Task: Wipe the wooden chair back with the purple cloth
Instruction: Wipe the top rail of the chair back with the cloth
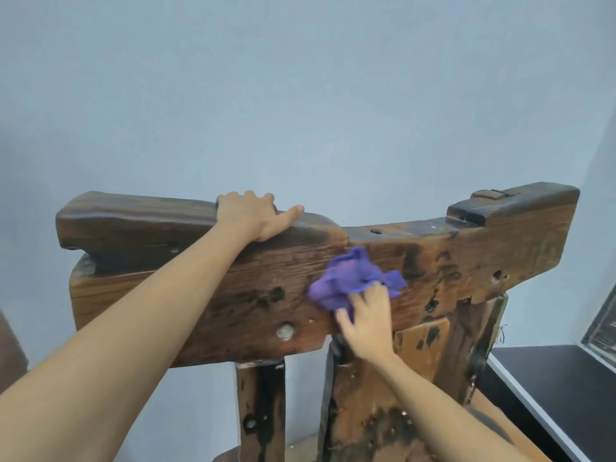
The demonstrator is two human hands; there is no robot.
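Note:
The wooden chair back (466, 261) is a thick, dark, weathered beam across the middle of the head view, with holes and knots in its face. A crumpled purple cloth (350, 278) is pressed flat against the beam's front face near its centre. My right hand (366, 323) holds the cloth from below, fingers spread over its lower edge. My left hand (255, 216) grips the top edge of the beam to the left of the cloth, thumb pointing right.
Upright wooden posts (261, 408) carry the beam from below. A pale blue wall (300, 95) stands right behind the chair. At the right, a black surface (566, 378) with a white edge runs beside a window frame.

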